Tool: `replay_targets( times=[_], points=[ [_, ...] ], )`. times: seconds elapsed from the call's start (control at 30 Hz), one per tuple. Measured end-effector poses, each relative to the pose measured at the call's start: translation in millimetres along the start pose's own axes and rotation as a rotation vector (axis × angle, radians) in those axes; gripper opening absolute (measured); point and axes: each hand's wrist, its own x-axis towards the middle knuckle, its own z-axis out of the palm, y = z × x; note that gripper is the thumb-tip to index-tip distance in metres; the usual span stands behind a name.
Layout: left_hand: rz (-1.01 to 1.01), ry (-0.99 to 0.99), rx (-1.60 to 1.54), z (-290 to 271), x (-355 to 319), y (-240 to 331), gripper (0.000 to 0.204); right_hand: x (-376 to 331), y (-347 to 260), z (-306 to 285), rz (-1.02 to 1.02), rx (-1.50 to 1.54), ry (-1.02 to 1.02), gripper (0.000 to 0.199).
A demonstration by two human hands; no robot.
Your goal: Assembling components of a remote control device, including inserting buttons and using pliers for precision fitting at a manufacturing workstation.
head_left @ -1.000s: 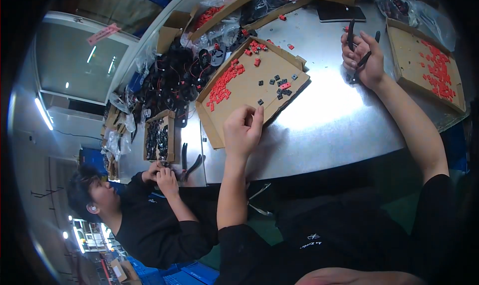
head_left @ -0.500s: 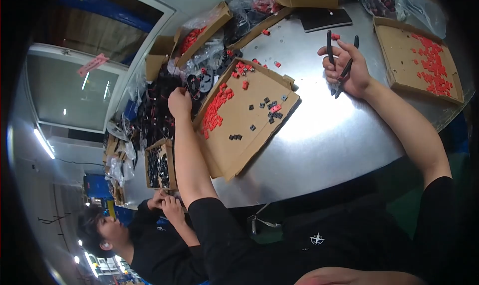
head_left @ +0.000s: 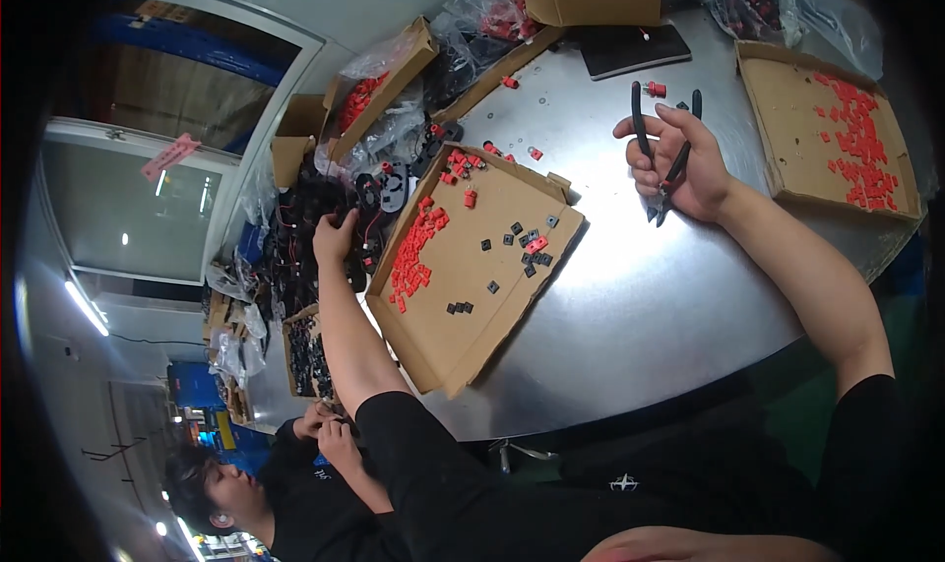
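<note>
Well between tray edges (head_left: 521,313), pliers (head_left: 677,165)

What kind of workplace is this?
Probably a small-parts assembly workshop: a metal workbench with a cardboard tray of red pieces and black pieces, pliers in the right hand, and a co-worker alongside.

from afar i look over a loose black top (head_left: 581,513), plain but for one small white emblem (head_left: 624,482), a pointed star much like a compass rose. the left sleeve (head_left: 413,429) is short and wide, cut straight across the left arm (head_left: 352,331); the right sleeve (head_left: 858,424) is black too, its far edge lost in my view's dark rim. the left hand (head_left: 335,237) and right hand (head_left: 694,168) are bare.
</note>
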Motion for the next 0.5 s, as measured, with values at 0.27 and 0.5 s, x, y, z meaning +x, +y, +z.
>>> replay_targets(
  times=[0.27,0.5],
  points=[
    [-0.243,0.13,-0.039,-18,32,9,0.079,-6,0,0,0.015,-0.008,0.003,0.057],
    [-0.103,0.182,-0.25,39,63,49,0.102,-4,1,-6,0.063,0.049,-0.012,0.06]
  ],
)
